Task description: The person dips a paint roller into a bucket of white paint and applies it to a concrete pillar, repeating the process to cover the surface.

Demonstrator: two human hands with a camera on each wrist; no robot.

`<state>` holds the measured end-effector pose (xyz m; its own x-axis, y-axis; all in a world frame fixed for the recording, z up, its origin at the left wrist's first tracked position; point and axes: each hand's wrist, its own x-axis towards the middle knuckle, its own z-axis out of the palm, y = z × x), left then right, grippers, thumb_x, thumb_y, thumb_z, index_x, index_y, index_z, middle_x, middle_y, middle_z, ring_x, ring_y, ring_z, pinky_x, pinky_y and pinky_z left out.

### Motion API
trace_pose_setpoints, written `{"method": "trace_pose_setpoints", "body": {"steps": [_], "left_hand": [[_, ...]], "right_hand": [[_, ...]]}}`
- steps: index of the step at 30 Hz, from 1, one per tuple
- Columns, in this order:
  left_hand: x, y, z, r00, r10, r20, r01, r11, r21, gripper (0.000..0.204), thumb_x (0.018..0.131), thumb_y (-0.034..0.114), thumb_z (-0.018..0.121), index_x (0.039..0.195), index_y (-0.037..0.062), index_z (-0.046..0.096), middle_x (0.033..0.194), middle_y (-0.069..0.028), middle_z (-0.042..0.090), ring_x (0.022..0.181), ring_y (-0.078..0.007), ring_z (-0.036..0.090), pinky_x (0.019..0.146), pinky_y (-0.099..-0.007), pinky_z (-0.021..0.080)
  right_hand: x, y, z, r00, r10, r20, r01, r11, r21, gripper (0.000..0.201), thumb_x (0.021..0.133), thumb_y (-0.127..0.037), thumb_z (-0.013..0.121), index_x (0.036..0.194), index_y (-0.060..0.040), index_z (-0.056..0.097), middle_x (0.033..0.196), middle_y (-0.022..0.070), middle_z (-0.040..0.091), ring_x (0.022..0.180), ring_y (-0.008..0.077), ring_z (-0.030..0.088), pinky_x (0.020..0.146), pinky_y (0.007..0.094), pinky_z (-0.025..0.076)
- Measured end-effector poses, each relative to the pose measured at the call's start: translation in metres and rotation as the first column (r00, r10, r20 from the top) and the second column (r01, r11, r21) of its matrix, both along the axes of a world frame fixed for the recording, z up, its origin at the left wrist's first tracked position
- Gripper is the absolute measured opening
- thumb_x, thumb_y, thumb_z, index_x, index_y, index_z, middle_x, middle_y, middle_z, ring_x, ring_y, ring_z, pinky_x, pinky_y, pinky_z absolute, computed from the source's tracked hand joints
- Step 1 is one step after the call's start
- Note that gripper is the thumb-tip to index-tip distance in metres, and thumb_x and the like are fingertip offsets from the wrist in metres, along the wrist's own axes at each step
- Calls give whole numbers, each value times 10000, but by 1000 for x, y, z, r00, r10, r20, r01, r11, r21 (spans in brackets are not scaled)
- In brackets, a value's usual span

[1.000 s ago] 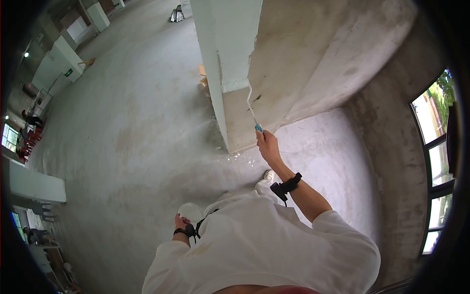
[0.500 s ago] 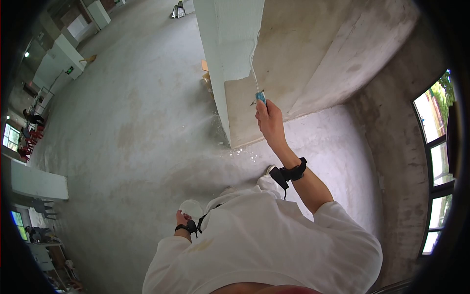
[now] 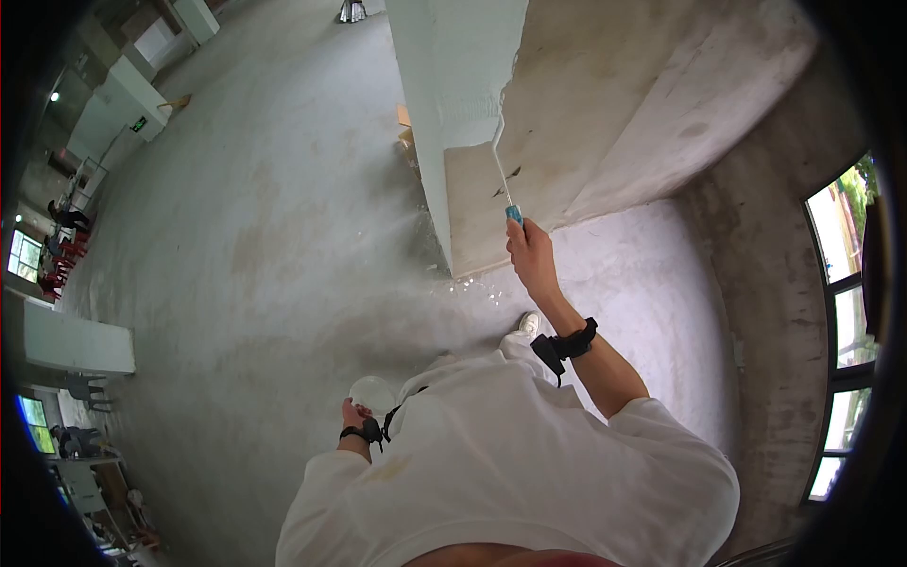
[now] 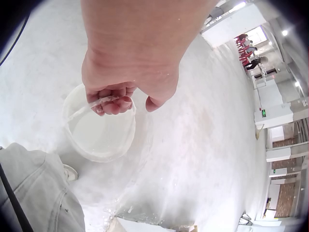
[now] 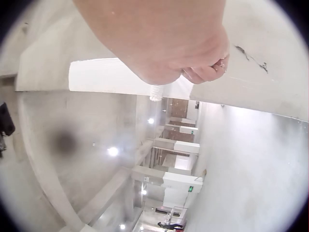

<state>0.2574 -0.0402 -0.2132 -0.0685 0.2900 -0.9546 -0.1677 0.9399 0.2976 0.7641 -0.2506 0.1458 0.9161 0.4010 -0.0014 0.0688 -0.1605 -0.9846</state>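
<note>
My right hand (image 3: 534,260) grips the blue handle (image 3: 514,216) of a paint roller, fingers curled round it. From the handle a thin white rod (image 3: 499,156) runs up to the pillar's white-painted face (image 3: 463,57). The white roller head (image 5: 155,93) shows past the hand in the right wrist view, against the painted strip. Below the paint's lower edge is a bare brown-grey patch (image 3: 477,208). Low at my side, my left hand (image 4: 130,82) holds a translucent bucket (image 4: 72,133) by its strap handle (image 4: 102,101). White paint (image 4: 99,133) lies inside it.
White specks (image 3: 472,288) dot the floor at the pillar's foot. Cardboard (image 3: 406,142) stands behind the pillar's left side. A bare wall (image 3: 642,104) runs right, towards windows (image 3: 850,321). Red chairs (image 3: 57,265) and people are far left.
My right hand first moved up the pillar with the roller, then came part of the way back down. The left hand and bucket have hardly moved; the head view has shifted slightly.
</note>
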Motion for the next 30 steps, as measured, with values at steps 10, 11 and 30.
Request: {"method": "trace_pose_setpoints", "body": {"steps": [10,11,30], "left_hand": [[8,3,3,998,55,1,-55,998,-24,360,841,344,551,631,128,353,497,6,361,423,-157,365,428,-298,352],[9,2,3,998,57,0,-57,998,-24,360,841,344,551,631,128,353,497,6,361,423,-157,365,428,-298,352],[-10,-9,-4,996,89,-27,-89,996,-11,361,827,330,556,623,131,333,528,1,367,436,-150,359,449,-295,360]], "right_hand": [[-6,-11,-64,985,-1,-172,-21,992,-127,322,960,-312,503,764,-56,508,592,-34,431,458,39,363,386,232,272],[-5,-12,-68,976,-5,-217,-23,992,-127,320,957,-314,506,762,-61,509,591,-35,428,455,40,355,381,235,262],[-6,-19,-37,936,-13,-352,23,999,23,309,962,-319,525,791,-62,508,585,-63,401,436,17,316,373,206,227]]}}
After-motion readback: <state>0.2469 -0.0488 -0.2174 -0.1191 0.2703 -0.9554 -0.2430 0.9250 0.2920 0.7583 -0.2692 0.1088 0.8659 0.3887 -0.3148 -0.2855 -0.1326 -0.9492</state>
